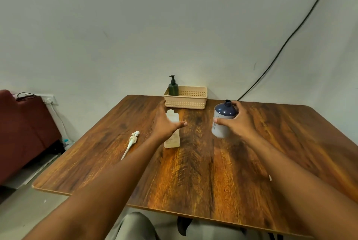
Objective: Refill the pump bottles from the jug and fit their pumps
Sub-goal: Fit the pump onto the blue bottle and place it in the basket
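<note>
L hand [168, 123] spread at clear bottle [172, 139], R hand [239, 123] gripping blue bottle [222, 121]

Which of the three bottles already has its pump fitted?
The small dark green bottle standing in the beige basket; it carries a black pump. The blue bottle and the clear bottle both have bare open necks.

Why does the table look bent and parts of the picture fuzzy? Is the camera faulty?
Head view: the wide-angle lens bows the brown wooden table edges and the black cable on the wall; motion smears the right hand gripping the open dark blue round bottle, while the left hand by the pale cream rectangular bottle looks soft; lighting is flat, with mild sheen on the wood.
</note>
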